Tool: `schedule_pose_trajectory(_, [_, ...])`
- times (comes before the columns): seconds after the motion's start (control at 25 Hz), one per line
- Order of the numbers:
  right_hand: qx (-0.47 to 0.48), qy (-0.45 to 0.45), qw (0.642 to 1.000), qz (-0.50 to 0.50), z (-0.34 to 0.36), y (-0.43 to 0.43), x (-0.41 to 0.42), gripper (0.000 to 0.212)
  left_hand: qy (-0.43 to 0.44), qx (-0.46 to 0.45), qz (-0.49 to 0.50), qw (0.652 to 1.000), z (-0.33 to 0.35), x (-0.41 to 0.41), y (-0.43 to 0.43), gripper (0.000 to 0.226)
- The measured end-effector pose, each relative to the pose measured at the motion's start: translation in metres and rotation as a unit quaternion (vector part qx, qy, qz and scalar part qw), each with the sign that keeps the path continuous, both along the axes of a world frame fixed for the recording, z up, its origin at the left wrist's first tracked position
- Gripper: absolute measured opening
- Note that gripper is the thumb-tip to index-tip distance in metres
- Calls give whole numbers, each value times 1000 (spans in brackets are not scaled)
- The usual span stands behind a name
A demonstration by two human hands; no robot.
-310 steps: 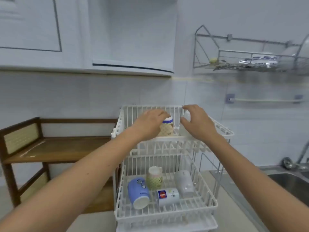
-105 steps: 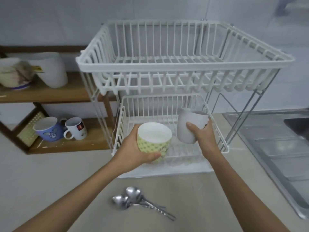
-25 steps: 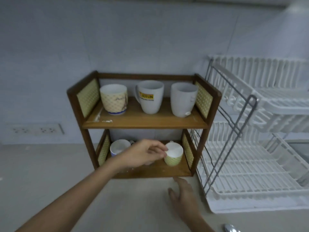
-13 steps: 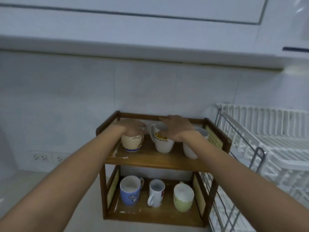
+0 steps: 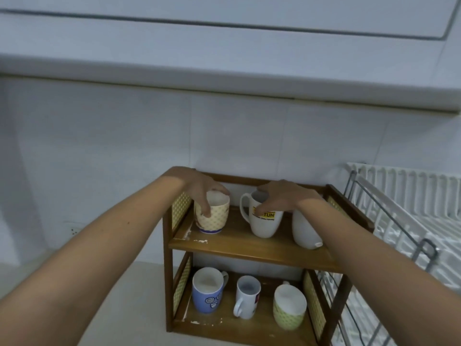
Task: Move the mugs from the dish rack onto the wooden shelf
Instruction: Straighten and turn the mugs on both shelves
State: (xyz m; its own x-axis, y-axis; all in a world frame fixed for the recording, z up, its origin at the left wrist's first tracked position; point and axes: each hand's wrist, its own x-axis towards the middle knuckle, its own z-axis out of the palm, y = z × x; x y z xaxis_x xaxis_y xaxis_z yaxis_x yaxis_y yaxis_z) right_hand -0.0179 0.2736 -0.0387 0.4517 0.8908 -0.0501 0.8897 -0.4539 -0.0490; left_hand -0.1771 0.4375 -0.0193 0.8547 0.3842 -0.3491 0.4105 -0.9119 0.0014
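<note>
Six mugs are seen on the two-tier brown wooden shelf with woven side panels (image 5: 252,248), three to each level, all upright. On the upper board, the cream patterned mug with a blue base (image 5: 212,216) is placed at the left end; it is grasped at its rim by the left hand (image 5: 199,186), fingers curled over the top and thumb pressed against the outer wall. At the centre, the white mug with a yellow label (image 5: 265,222) is covered from above by the right hand (image 5: 284,196), whose fingertips are laid on the rim; whether a firm grip is applied cannot be told, since the palm hides the far side. Just beside it, at the right end, the plain white mug (image 5: 303,232) is partly hidden behind the right forearm.

On the lower board, the blue mug with a spiral-eyed face (image 5: 207,294) is set at the left, the small white mug with a red mark (image 5: 247,299) in the middle, and the green patterned mug (image 5: 289,310) at the right. These three are touched by neither hand.

The white wire dish rack (image 5: 409,221) is recorded just beside the shelf, on the right.
</note>
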Motion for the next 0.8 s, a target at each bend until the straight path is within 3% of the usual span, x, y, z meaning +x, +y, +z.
schedule_pose_trajectory(0.16, [9,32,999,18,-1,0,9,89,-114,22,41,992,-18,2,3,88])
schedule_pose_trajectory(0.28, [18,28,999,42,-4,-2,11,85,-109,85,50,989,-26,10,-2,85])
schedule_pose_trajectory(0.48, [37,49,996,66,-6,-5,10,82,-118,64,55,989,-22,7,3,83])
schedule_pose_trajectory(0.64, [-4,80,995,66,6,-14,10,93,-87,94,68,989,-24,10,-4,86])
schedule_pose_trajectory(0.72, [-38,89,995,24,24,-24,21,88,-105,117,52,986,-20,14,-15,95])
schedule_pose_trajectory(0.8, [-153,36,987,-29,38,-36,30,83,-168,85,-2,982,-18,26,-30,98])
